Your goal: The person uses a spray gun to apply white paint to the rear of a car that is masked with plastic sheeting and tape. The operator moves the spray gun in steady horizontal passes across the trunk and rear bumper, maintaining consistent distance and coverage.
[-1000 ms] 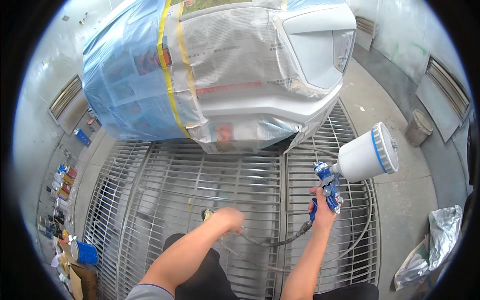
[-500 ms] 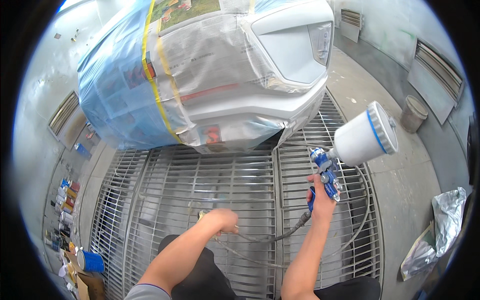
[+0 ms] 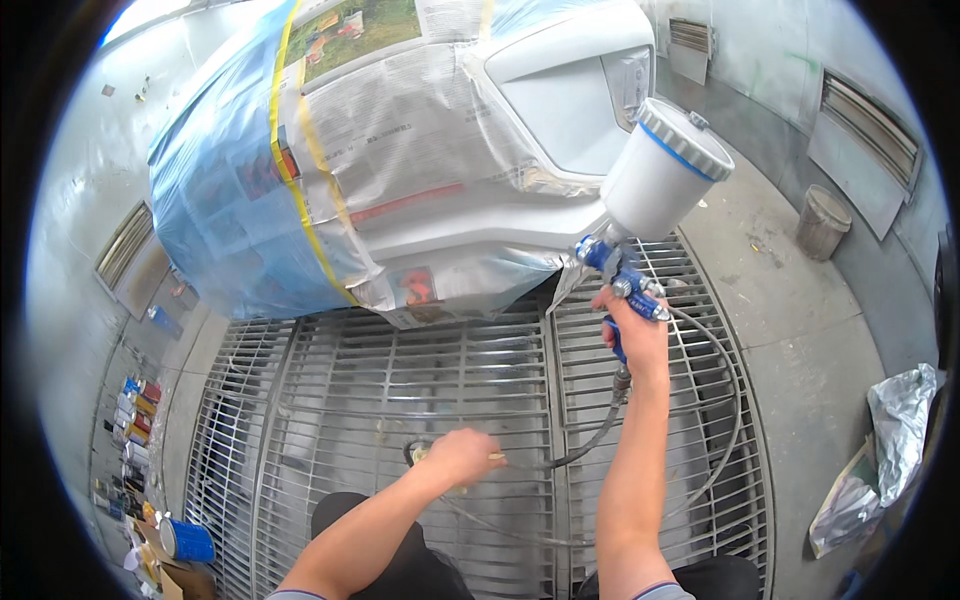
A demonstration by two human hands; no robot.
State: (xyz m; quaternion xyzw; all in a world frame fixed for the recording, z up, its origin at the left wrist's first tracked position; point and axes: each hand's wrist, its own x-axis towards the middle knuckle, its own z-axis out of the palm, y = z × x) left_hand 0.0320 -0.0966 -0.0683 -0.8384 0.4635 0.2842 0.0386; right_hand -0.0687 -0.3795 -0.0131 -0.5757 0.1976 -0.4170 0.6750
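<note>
My right hand (image 3: pixel 637 335) is wrapped round the handle of a blue spray gun (image 3: pixel 622 278). On top of the gun sits a tilted white paint cup (image 3: pixel 655 180) with a grey lid and a blue band. A dark air hose (image 3: pixel 592 440) runs from the gun's handle down to my left hand (image 3: pixel 463 458), which is closed round it. Something small and yellowish shows beside those fingers; I cannot tell what it is. Ahead of the gun is the white bumper (image 3: pixel 480 234) of a car, bordered by newspaper (image 3: pixel 400 150) masking.
Blue plastic film (image 3: pixel 215 190) and yellow tape cover the car's left part. Metal grating (image 3: pixel 410 370) forms the floor, with a hose loop across it. Paint cans (image 3: pixel 188 540) line the left wall. A grimy bucket (image 3: pixel 825 222) and crumpled foil (image 3: pixel 900 420) are at right.
My right hand has raised the spray gun toward the bumper, bringing it up and left. My left hand has shifted slightly right with the hose. The view has turned a little.
</note>
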